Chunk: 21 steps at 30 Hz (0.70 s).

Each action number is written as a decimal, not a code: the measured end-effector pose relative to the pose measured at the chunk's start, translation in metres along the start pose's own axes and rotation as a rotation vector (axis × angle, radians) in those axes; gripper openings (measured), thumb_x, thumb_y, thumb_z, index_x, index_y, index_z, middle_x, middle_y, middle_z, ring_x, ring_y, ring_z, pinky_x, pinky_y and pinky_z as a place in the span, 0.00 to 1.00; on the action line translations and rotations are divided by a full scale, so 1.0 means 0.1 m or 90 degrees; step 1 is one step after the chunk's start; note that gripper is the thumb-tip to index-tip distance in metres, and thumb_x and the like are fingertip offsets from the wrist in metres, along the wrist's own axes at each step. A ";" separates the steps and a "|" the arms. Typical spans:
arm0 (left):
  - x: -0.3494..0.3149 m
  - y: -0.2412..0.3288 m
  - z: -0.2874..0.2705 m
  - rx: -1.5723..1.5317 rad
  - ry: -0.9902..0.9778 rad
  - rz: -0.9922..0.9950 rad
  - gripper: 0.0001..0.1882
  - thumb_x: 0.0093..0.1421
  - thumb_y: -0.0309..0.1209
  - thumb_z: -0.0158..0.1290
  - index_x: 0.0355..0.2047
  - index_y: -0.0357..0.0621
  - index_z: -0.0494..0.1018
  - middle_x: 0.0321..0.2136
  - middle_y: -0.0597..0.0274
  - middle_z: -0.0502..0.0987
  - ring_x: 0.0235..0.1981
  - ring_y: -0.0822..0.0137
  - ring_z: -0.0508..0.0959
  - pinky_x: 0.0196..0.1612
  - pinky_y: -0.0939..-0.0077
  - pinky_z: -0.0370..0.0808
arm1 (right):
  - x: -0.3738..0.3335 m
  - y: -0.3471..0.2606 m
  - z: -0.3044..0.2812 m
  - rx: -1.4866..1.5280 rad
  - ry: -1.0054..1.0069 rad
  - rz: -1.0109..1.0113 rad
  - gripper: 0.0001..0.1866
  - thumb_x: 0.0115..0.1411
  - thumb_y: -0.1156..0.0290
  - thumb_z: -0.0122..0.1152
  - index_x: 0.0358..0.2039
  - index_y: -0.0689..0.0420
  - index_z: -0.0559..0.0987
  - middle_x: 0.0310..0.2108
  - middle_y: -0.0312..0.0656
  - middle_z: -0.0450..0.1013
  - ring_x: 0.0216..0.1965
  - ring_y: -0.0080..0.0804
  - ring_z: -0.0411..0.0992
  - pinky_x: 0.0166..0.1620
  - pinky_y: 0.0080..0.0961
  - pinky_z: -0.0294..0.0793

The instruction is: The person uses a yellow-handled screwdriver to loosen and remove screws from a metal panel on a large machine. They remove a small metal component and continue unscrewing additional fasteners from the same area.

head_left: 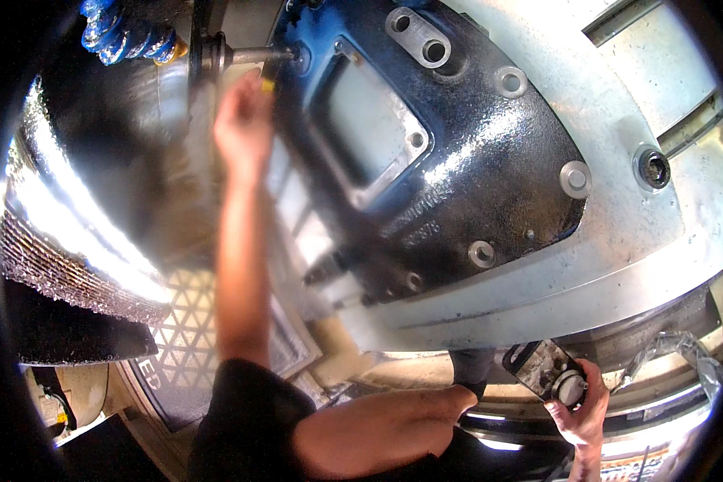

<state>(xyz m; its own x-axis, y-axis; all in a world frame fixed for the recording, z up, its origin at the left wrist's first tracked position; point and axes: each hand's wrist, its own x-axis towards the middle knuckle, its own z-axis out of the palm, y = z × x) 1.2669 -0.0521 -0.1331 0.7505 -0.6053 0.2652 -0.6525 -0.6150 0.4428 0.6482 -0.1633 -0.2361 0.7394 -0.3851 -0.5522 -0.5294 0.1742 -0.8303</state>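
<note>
My left hand (245,120) is raised at the upper left, just below a metal tool shaft (257,55) that reaches from a round holder to a dark casting. Motion blurs its fingers, and a small yellow patch shows beside them; whether anything is held I cannot make out. The casting (490,104) is large, black with a bluish sheen, and has a rectangular opening and several round bosses. Low on the right, my right hand (582,410) grips a grimy handheld control box (541,365) with a round dial, thumb and fingers about the dial's side.
A blue segmented hose (128,32) hangs at the top left, above shiny curved metal (80,217). A pale metal plate (643,241) with a socket-head bolt (653,168) surrounds the casting. My bare leg (369,426) crosses below, near a patterned mat (185,337). Clear tubing (683,345) lies at the right.
</note>
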 end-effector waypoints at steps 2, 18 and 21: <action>0.02 -0.02 -0.04 -0.157 -0.005 -0.141 0.17 0.65 0.17 0.53 0.54 0.41 0.73 0.49 0.61 0.78 0.48 0.69 0.78 0.55 0.76 0.75 | 0.00 0.00 -0.01 -0.013 -0.002 -0.017 0.44 0.50 0.40 0.73 0.52 0.67 0.71 0.36 0.49 0.74 0.37 0.37 0.74 0.42 0.33 0.74; -0.04 0.08 0.02 0.052 0.037 -0.097 0.15 0.57 0.23 0.66 0.45 0.36 0.79 0.39 0.63 0.82 0.39 0.74 0.80 0.46 0.81 0.77 | -0.03 0.04 -0.02 -0.002 0.006 0.013 0.44 0.48 0.42 0.75 0.51 0.67 0.71 0.37 0.50 0.74 0.38 0.39 0.75 0.42 0.33 0.75; -0.01 0.09 0.03 0.186 0.081 -0.035 0.17 0.55 0.27 0.68 0.44 0.36 0.80 0.35 0.63 0.83 0.36 0.74 0.81 0.44 0.79 0.78 | -0.04 0.01 -0.02 0.015 0.007 0.059 0.45 0.45 0.38 0.75 0.49 0.66 0.73 0.38 0.52 0.74 0.39 0.45 0.76 0.45 0.36 0.75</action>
<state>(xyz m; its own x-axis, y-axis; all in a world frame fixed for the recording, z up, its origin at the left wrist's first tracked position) 1.2596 -0.0588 -0.1322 0.7805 -0.5106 0.3607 -0.5994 -0.7752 0.1995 0.6439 -0.1633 -0.2350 0.6835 -0.3764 -0.6254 -0.5845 0.2311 -0.7778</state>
